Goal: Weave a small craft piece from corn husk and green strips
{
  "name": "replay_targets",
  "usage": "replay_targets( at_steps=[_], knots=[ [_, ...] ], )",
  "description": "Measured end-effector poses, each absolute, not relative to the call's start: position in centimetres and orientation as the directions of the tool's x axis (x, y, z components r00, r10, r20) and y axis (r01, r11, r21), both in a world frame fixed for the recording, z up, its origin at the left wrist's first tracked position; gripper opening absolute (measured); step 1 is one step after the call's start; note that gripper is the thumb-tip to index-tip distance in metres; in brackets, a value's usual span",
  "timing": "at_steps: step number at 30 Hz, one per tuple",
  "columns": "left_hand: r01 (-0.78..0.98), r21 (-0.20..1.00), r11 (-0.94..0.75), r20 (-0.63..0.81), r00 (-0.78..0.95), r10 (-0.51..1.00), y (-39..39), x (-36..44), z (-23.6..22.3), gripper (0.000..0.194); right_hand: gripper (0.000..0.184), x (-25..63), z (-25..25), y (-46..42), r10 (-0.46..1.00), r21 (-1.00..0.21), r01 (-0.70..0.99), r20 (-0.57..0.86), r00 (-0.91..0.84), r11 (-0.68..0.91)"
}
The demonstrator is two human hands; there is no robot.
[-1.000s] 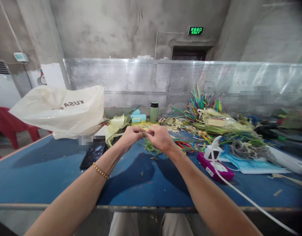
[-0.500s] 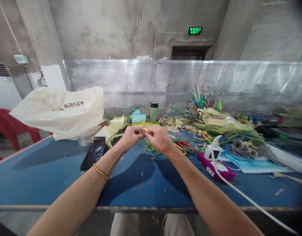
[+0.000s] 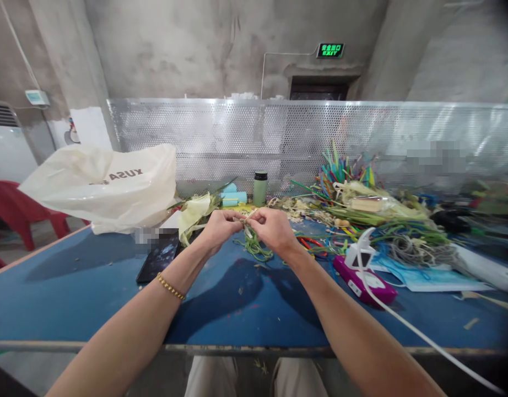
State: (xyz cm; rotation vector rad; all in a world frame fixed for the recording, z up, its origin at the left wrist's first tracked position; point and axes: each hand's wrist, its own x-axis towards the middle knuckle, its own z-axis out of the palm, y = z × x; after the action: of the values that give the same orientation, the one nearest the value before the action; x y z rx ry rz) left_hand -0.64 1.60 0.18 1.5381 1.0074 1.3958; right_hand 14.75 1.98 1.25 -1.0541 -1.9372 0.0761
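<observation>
My left hand (image 3: pixel 221 230) and my right hand (image 3: pixel 275 230) meet fingertip to fingertip over the middle of the blue table. Between them is a thin pale strip (image 3: pixel 249 216), with a short light end hanging below. Both hands are closed in a pinch on it; its material is too small to make out. Just beneath the fingers lies a loose bundle of green cord (image 3: pixel 258 252), partly covered by my right hand. Pale yellow-green husk leaves (image 3: pixel 192 215) lie beyond my left wrist, which wears a gold bead bracelet (image 3: pixel 170 286).
A white plastic bag (image 3: pixel 101 187) and a dark tablet (image 3: pixel 157 262) are on the left. Behind my hands stands a green bottle (image 3: pixel 260 190). On the right are a purple power strip (image 3: pixel 363 281) with a white cable, tangled cords (image 3: pixel 417 251) and a blue mask (image 3: pixel 427 275).
My right hand has shifted slightly right, opening a small gap between the fingertips. The pale strip and its hanging end now show more clearly there.
</observation>
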Motion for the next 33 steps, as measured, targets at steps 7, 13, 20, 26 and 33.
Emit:
replay_targets(
  at_steps=[7, 13, 20, 26, 33],
  knots=[
    [0.058, 0.934, -0.352, 0.343, 0.117, 0.932, 1.56, -0.83, 0.15, 0.023, 0.015, 14.92, 1.48, 1.92, 0.768, -0.549, 0.597, 0.612, -0.189, 0.585],
    [0.003, 0.938, -0.348, 0.343, 0.158, 0.926, 1.54, -0.65, 0.10, 0.017, 0.008, 15.08, 1.63, 1.88, 0.768, -0.569, 0.558, 0.602, -0.217, 0.604],
    [-0.043, 0.924, -0.379, 0.378, 0.238, 0.895, 1.73, -0.81, -0.17, 0.028, 0.010, 15.05, 1.64, 1.87, 0.813, -0.632, 0.537, 0.546, -0.203, 0.559],
    [-0.019, 0.923, -0.385, 0.380, 0.223, 0.898, 2.12, -1.02, -0.46, 0.028, 0.010, 14.96, 1.41, 1.83, 0.785, -0.592, 0.555, 0.585, -0.203, 0.584],
    [-0.005, 0.925, -0.381, 0.377, 0.149, 0.914, 1.90, -0.95, -0.29, 0.021, 0.033, 15.47, 1.57, 2.51, 0.728, -0.514, 0.576, 0.647, -0.225, 0.636]
  ],
)
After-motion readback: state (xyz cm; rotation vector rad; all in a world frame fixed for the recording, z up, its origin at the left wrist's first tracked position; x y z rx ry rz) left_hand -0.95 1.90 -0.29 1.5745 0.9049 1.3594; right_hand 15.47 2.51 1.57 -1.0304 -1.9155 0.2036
